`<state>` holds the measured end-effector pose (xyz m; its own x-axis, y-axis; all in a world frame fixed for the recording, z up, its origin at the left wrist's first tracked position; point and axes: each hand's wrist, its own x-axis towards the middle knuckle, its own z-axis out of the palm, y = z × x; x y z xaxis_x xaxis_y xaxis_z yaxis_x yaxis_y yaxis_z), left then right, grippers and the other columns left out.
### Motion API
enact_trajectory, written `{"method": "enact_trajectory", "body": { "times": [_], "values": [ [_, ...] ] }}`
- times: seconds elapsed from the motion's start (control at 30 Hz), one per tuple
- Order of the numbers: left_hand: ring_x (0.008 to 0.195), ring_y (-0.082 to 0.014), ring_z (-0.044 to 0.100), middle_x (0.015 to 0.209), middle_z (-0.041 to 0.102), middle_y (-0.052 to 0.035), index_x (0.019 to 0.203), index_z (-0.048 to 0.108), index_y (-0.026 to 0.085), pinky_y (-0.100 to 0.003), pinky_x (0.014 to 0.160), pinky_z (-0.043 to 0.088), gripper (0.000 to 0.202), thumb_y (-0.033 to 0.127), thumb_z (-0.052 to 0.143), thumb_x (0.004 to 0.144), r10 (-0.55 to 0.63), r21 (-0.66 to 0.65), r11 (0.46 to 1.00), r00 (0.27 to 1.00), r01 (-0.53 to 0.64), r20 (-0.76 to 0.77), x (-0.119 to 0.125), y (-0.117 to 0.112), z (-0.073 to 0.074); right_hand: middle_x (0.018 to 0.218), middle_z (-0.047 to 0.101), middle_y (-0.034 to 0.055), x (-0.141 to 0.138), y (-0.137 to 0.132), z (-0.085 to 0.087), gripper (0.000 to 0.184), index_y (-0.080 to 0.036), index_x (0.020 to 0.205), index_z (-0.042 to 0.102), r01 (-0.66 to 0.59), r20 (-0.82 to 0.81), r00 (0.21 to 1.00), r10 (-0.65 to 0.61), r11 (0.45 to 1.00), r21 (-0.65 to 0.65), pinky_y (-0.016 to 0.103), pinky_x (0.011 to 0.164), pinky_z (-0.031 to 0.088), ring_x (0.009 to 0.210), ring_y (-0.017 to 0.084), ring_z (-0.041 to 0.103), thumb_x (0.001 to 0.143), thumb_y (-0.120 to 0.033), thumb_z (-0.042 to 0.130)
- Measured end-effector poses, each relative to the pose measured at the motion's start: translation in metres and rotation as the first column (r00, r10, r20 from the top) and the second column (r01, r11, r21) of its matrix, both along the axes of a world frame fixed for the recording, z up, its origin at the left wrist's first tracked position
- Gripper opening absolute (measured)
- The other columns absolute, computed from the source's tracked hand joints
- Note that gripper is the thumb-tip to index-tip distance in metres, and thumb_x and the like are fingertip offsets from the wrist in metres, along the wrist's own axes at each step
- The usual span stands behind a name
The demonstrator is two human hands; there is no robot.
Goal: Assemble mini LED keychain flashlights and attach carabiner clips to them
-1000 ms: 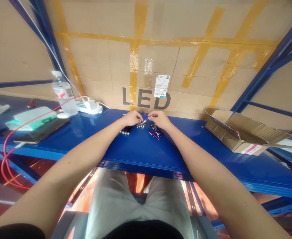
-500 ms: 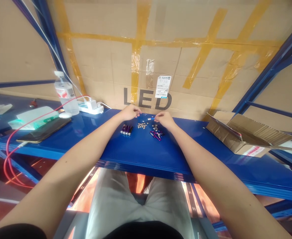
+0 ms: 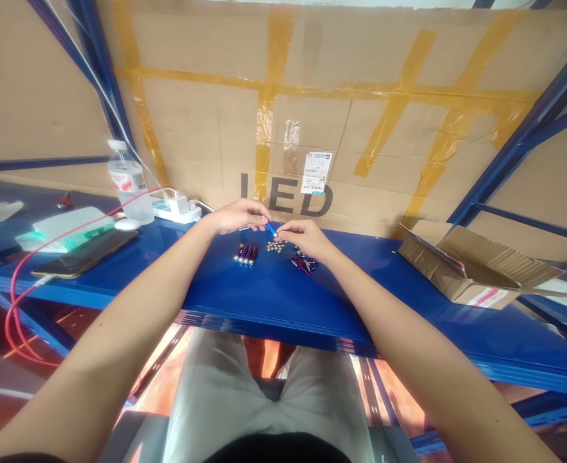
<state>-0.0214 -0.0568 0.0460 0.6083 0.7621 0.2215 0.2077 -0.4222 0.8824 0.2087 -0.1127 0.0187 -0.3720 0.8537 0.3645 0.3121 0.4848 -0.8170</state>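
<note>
My left hand and my right hand meet above the blue shelf, both pinched on a small blue tube held between their fingertips. Just below them on the shelf lie a row of short purple tubes, a small heap of silver metal caps and a tangle of pink and purple clips, the clips right under my right wrist.
A plastic water bottle, a white power strip, a red cable, a phone and a white packet lie at left. An open cardboard box sits at right. A taped carton marked LED stands behind.
My hands were apart on the shelf half a second ago; they have lifted slightly and come together, and the small blue tube has risen off the shelf between them.
</note>
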Motion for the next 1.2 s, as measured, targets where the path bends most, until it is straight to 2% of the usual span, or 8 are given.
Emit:
{"method": "enact_trajectory", "body": {
  "times": [0.1,0.17,0.27,0.4,0.73,1.03,1.13,1.2],
  "values": [
    [0.071,-0.0123,0.065,0.081,0.071,-0.0063,0.092,0.072,0.014,-0.026,0.068,0.052,0.019,0.018,0.078,0.074,0.015,-0.122,0.993,0.996,-0.004,0.092,-0.014,-0.003,0.008,0.093,0.079,0.0061,0.005,-0.002,0.002,0.014,-0.019,0.086,0.079,0.035,0.032,0.999,-0.036,0.999,0.034,0.035,0.088,0.054,0.091,0.02,0.072,0.085,-0.026,0.067],
    [0.07,-0.013,0.066,0.08,0.071,-0.0056,0.089,0.069,0.014,-0.026,0.069,0.053,0.024,0.015,0.081,0.068,0.053,-0.182,0.982,0.997,-0.042,0.053,-0.028,-0.005,0.011,0.093,0.079,0.0067,0.01,0.001,0.002,0.012,-0.018,0.084,0.078,0.117,0.045,0.992,-0.12,0.992,0.054,0.036,0.085,0.054,0.089,0.021,0.071,0.084,-0.024,0.067],
    [0.067,-0.0158,0.067,0.075,0.071,-0.0047,0.081,0.065,0.017,-0.026,0.063,0.054,0.031,0.016,0.086,0.06,0.099,-0.302,0.94,0.973,-0.161,-0.211,-0.054,-0.007,0.012,0.089,0.078,0.0073,0.019,0.007,0.002,0.011,-0.017,0.08,0.077,0.22,0.064,0.973,-0.223,0.975,0.041,0.035,0.081,0.054,0.084,0.021,0.07,0.083,-0.022,0.067],
    [0.072,-0.0206,0.07,0.068,0.07,-0.0079,0.066,0.064,0.016,-0.026,0.065,0.056,0.027,0.021,0.089,0.056,0.042,-0.366,0.9,0.881,-0.238,-0.471,-0.071,-0.004,0.007,0.082,0.076,0.0063,0.031,0.014,0.001,0.013,-0.016,0.078,0.075,0.3,0.064,0.952,-0.3,0.954,0.002,0.033,0.08,0.053,0.079,0.018,0.068,0.083,-0.017,0.063],
    [0.07,-0.0204,0.071,0.069,0.074,-0.0109,0.065,0.073,0.015,-0.028,0.07,0.059,0.018,0.023,0.087,0.056,0.074,-0.271,0.925,0.826,-0.266,-0.559,-0.055,0.009,-0.002,0.08,0.075,0.0066,0.04,0.028,-0.007,0.015,-0.015,0.076,0.074,0.361,0.111,0.929,-0.354,0.931,-0.056,0.029,0.076,0.054,0.078,0.017,0.069,0.082,-0.011,0.061],
    [0.072,-0.023,0.073,0.072,0.074,-0.0106,0.069,0.075,0.015,-0.032,0.072,0.06,0.014,0.018,0.081,0.057,0.114,-0.238,0.932,0.845,-0.272,-0.522,-0.049,0.009,-0.006,0.081,0.076,0.0079,0.046,0.028,-0.008,0.013,-0.015,0.075,0.074,0.412,0.128,0.908,-0.398,0.904,-0.115,0.028,0.071,0.054,0.077,0.018,0.069,0.08,-0.009,0.063],
    [0.072,-0.0238,0.072,0.075,0.074,-0.0098,0.073,0.074,0.016,-0.03,0.064,0.057,0.012,0.019,0.075,0.061,0.226,-0.098,0.94,0.81,-0.327,-0.541,-0.049,0.017,-0.01,0.08,0.076,0.0072,0.047,0.029,-0.008,0.013,-0.016,0.073,0.073,0.417,0.134,0.906,-0.402,0.901,-0.12,0.028,0.068,0.053,0.076,0.018,0.069,0.079,-0.01,0.064],
    [0.073,-0.0238,0.071,0.076,0.074,-0.0088,0.076,0.073,0.017,-0.028,0.061,0.054,0.012,0.019,0.071,0.065,0.382,0.09,0.914,0.763,-0.397,-0.521,-0.049,0.025,-0.017,0.079,0.076,0.007,0.047,0.03,-0.009,0.013,-0.016,0.072,0.073,0.418,0.14,0.905,-0.402,0.901,-0.118,0.027,0.067,0.053,0.076,0.019,0.069,0.079,-0.01,0.064]
  ]
}}
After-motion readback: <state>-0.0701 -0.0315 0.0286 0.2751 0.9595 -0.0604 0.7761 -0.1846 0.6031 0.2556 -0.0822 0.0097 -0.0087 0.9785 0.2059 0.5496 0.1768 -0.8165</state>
